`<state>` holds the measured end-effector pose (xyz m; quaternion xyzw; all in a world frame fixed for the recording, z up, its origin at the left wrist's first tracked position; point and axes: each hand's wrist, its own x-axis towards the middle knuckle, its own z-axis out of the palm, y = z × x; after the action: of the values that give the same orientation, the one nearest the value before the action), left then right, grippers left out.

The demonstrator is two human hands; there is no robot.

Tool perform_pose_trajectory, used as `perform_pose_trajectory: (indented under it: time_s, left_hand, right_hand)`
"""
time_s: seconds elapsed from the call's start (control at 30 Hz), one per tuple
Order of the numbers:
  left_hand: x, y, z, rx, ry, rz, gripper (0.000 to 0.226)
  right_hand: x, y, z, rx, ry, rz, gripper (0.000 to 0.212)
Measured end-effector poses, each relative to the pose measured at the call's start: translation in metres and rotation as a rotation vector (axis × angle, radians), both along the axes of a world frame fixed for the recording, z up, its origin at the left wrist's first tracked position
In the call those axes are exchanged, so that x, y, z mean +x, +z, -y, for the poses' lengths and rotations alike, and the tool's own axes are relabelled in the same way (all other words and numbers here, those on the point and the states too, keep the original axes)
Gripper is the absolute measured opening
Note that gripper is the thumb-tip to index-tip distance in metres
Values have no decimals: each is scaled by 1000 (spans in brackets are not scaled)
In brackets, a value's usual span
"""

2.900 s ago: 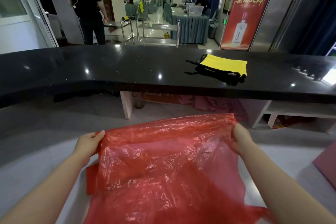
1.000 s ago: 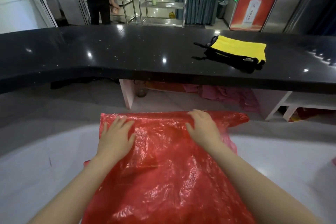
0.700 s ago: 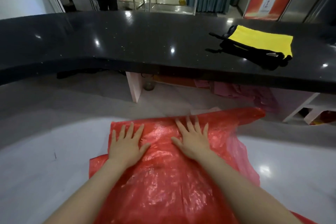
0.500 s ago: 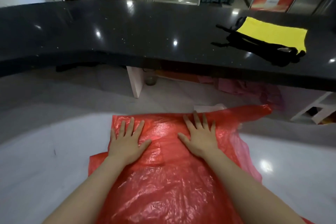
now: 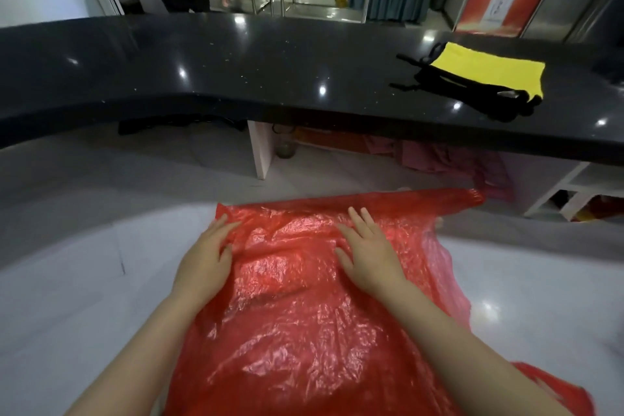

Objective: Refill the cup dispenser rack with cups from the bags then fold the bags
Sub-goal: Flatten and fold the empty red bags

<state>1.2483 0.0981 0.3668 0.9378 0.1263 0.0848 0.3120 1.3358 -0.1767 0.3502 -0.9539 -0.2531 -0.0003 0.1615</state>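
Left hand point(image 5: 206, 258): being laid palm-down on the left part of the red bag point(image 5: 304, 331), fingers straight and close together, nothing being gripped — the film is only being pressed.
Red bag: being held flat on the pale work surface point(image 5: 67, 297), in front of the person, its far edge lying straight just short of the surface's far rim.
Right hand point(image 5: 368, 252): being pressed flat on the bag right of centre, fingers extended and slightly spread, nothing being pinched.
Step in hand (judged): the bag is being smoothed ahead of a fold; no cups or dispenser rack are being shown in this view.
Technique: trapped air is best being pushed outward from the centre with flat palms, and the crease set only once the wrinkles between the hands are being flattened; thin film is likely to be slipping on the glossy surface, so one palm should be kept anchoring.
Right edge of bag: a loose corner point(image 5: 469, 199) is being left overhanging the far rim — it should be drawn in before folding.
Open room: bare surface is being left on both sides of the bag.
Black counter point(image 5: 236, 71): standing well beyond, across a floor gap; a yellow-and-black item point(image 5: 486, 74) is lying on its right part, well apart from the bag.
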Motion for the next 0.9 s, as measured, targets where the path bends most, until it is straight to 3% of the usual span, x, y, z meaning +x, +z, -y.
perform_pose_trajectory:
  time_s: [0.23, 0.4, 0.53, 0.7, 0.9]
  left_hand:
    - [-78, -7, -7, -207, 313, 125, 25]
    - [-102, -17, -6, -194, 351, 50, 20]
    - [-123, -20, -10, -200, 378, -60, 2]
    - [-135, -28, -5, -241, 290, -158, 16]
    - [-145, -27, -7, -481, 354, -121, 23]
  right_hand:
    - [-74, -5, -15, -51, -142, -149, 56]
    - [-104, -12, -15, -101, -186, -156, 63]
    - [-120, -17, -12, -83, -232, -163, 62]
    - [-139, -34, -8, -183, -276, -213, 70]
    - [-139, -40, 2, -229, -301, -184, 72]
